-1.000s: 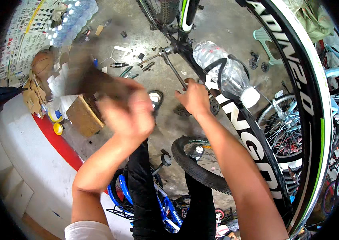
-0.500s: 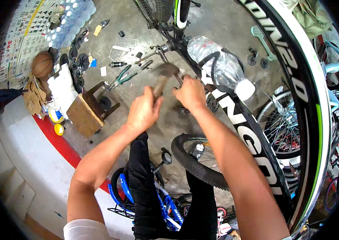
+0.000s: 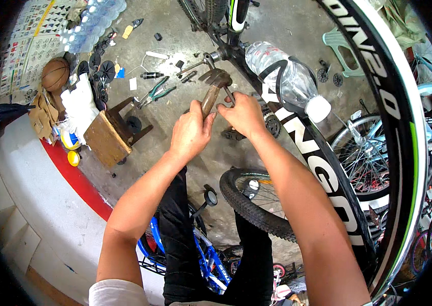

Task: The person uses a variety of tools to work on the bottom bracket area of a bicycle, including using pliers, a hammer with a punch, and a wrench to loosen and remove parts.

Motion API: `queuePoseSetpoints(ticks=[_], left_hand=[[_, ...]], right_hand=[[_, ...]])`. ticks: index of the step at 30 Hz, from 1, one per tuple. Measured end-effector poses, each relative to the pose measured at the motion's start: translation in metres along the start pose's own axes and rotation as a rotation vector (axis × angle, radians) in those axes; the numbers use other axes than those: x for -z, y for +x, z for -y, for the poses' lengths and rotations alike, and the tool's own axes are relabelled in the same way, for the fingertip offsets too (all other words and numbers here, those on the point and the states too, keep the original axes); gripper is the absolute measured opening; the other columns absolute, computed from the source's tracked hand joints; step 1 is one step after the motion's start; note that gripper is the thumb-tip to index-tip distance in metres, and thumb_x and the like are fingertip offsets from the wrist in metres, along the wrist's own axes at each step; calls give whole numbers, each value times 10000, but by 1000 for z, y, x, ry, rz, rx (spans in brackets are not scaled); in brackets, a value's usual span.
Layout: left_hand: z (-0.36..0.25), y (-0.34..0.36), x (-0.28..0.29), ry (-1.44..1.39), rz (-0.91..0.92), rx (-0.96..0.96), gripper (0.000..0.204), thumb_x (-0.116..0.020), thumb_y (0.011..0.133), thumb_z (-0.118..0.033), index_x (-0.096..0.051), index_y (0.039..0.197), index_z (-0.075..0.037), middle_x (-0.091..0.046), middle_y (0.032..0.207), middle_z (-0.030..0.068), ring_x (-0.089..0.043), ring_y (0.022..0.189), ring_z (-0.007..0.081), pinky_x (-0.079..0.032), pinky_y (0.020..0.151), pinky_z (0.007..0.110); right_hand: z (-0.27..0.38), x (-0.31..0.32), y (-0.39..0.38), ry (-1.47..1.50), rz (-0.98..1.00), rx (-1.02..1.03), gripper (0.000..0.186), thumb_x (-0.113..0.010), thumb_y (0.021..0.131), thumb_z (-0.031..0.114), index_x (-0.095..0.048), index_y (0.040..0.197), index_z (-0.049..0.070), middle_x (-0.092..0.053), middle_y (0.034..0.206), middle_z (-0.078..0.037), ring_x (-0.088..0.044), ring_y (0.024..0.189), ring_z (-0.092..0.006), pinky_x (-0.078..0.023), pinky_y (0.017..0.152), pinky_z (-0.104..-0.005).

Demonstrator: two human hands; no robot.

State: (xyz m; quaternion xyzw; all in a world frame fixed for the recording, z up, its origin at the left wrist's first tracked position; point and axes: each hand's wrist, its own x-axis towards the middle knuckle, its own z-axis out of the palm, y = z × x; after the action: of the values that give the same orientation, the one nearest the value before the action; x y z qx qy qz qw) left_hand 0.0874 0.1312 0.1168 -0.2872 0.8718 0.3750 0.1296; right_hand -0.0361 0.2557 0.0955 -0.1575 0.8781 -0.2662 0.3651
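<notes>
My left hand (image 3: 190, 132) is closed round the wooden handle of a hammer (image 3: 209, 99). The dark hammer head lies against or just over the shaft of a metal wrench (image 3: 210, 63); whether they touch I cannot tell. My right hand (image 3: 244, 116) grips the wrench's near end. Its far ring end sits at the bottom bracket (image 3: 220, 53) of a black and white bicycle frame (image 3: 305, 145). The hammer head hides the middle of the wrench. Strapped to the frame beside my right hand is a large clear plastic bottle (image 3: 283, 76) with a white cap.
Green-handled pliers (image 3: 159, 93) and small parts lie on the concrete floor. A wooden stool (image 3: 106, 138), a basketball (image 3: 55, 74) and white bags (image 3: 80, 104) are at the left. A tyre (image 3: 249, 206) and a blue bicycle (image 3: 211, 255) are near my legs. More bicycles crowd the right.
The blurred, swinging hammer now shows sharp, its head down at the wrench. My right hand stays on the wrench. The whole view has shifted slightly.
</notes>
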Motion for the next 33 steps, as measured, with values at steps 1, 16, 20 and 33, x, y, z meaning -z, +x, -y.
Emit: queuePoseSetpoints(ticks=[1,16,20,33], left_hand=[[2,1,-1,2,18,21,350,-654,994,-281,-458,1005,8,-665,790,307,-658,782,535,-505,688,605],[-10,-21,4,-284,-307,13,325,-676,998,-272,-504,1052,-1,-630,739,266,-644,714,498,-474,615,533],[2,-55,8,-151,-189,103,338,-676,998,-290,-506,1031,0,-620,708,267,-643,707,505,-470,607,543],[-5,-63,8,-165,-167,61,362,-638,1013,-324,-536,1148,-4,-670,768,274,-669,768,509,-497,666,570]], right_hand=[[2,3,-3,-44,2,-15,392,-722,824,356,-734,959,-12,-744,901,-245,-735,871,-402,-580,822,-466],[-25,-2,-1,-131,256,-519,587,-628,943,525,-767,1022,-40,-752,1030,-247,-716,1044,-379,-531,910,-457],[-22,-5,0,204,190,-537,625,-691,935,449,-666,1233,-99,-678,1270,-286,-671,1177,-375,-510,953,-476],[-12,10,-1,5,133,-177,480,-736,774,361,-720,906,-101,-724,886,-295,-718,919,-430,-537,856,-465]])
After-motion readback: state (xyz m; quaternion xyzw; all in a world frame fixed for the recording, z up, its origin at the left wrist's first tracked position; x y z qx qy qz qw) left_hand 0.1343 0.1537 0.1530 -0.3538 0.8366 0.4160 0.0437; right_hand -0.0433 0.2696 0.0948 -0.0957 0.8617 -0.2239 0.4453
